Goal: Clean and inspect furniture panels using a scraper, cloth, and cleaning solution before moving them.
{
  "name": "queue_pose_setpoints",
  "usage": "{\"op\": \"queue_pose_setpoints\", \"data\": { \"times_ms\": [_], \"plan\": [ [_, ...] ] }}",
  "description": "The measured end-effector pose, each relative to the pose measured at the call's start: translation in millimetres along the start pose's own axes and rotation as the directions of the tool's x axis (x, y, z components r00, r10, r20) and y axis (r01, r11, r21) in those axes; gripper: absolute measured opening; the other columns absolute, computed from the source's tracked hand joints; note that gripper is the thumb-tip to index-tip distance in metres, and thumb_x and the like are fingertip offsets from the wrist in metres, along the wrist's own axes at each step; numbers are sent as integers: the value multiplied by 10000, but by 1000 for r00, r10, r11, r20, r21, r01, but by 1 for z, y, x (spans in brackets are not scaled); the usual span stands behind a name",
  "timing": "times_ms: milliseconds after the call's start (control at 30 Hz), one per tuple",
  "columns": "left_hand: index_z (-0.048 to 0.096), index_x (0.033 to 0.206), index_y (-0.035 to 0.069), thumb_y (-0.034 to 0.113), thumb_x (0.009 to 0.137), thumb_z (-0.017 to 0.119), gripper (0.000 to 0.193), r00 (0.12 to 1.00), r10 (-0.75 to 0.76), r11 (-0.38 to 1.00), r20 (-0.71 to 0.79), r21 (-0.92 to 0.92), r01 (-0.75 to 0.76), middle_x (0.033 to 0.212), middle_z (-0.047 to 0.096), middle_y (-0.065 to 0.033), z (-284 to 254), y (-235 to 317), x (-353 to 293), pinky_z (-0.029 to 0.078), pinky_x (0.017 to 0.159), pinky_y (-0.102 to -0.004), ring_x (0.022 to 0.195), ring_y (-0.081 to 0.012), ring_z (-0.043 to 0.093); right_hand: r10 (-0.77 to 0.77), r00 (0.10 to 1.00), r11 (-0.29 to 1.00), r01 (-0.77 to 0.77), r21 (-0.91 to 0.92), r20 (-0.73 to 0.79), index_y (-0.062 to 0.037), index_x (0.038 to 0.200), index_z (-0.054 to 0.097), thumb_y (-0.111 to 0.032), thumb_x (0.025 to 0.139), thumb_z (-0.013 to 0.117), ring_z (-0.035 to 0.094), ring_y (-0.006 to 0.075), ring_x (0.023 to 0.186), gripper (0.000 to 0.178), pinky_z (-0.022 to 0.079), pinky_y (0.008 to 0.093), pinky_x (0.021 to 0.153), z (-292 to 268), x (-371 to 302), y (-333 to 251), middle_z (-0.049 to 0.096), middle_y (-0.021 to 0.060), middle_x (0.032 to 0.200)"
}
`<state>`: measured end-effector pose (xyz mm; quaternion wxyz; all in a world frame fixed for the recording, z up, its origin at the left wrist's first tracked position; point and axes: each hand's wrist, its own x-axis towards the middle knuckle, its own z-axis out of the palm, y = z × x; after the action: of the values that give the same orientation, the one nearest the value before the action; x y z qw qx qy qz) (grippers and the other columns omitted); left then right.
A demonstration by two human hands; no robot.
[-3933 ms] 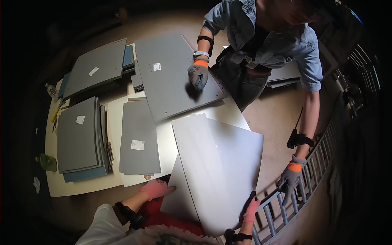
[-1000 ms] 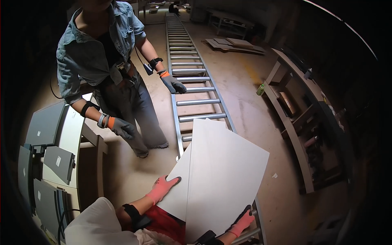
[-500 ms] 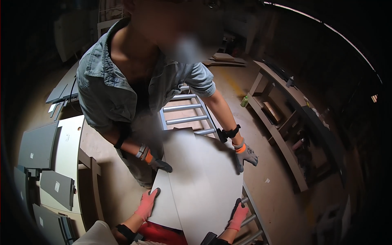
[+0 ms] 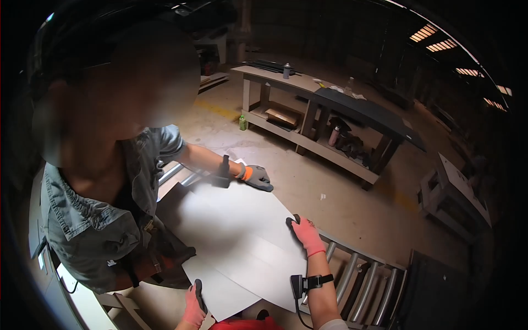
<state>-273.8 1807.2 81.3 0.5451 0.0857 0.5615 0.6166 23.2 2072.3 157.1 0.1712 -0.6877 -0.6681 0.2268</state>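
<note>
apparently shared positioning: panels (image 4: 242,242) sit over rollers (image 4: 387,297), left hand (image 4: 193,307) and right hand (image 4: 306,234) gripping opposite edges, co-worker's hand (image 4: 257,177) at the far edge. next move likely needs level, matched support.

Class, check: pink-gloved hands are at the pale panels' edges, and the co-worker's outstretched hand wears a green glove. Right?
No: in the head view, that glove is grey with an orange cuff. The left hand, right hand and pale panels are as stated.
</note>
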Motion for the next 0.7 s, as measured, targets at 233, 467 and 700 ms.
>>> {"op": "queue_pose_setpoints", "data": {
  "times_ms": [233, 467, 700],
  "plan": [
    [565, 1102, -58, 347, 926, 480, 450, 903, -333, 817, 271, 561, 133, 993, 625, -115, 97, -23, 25, 446, 800, -346, 890, -203, 560, -297, 652, 946, 300, -122, -697, -27, 1159, 502, -303, 821, 569, 473, 289, 1061, 442, 352, 393, 929, -129, -64, -3, 520, 151, 1117],
    [584, 1059, -40, 303, 924, 476, 384, 384, -762, 416, 521, 849, -327, 955, 636, -101, 224, -200, -17, 452, 763, -316, 848, -182, 575, 188, 832, 982, -151, 113, -521, -12, 1208, 458, -296, 838, 546, 472, 329, 1109, 474, 353, 400, 959, -63, -311, 172, 501, 187, 1148],
    [603, 1016, -22, 260, 923, 473, 324, 66, -912, 255, 405, 685, -682, 918, 647, -87, 285, -354, -94, 458, 727, -287, 805, -160, 590, 707, 481, 648, -734, 202, -519, -27, 1171, 490, -335, 850, 525, 506, 269, 1036, 446, 376, 371, 910, -54, -585, 248, 528, 121, 1104]
  ]
}}
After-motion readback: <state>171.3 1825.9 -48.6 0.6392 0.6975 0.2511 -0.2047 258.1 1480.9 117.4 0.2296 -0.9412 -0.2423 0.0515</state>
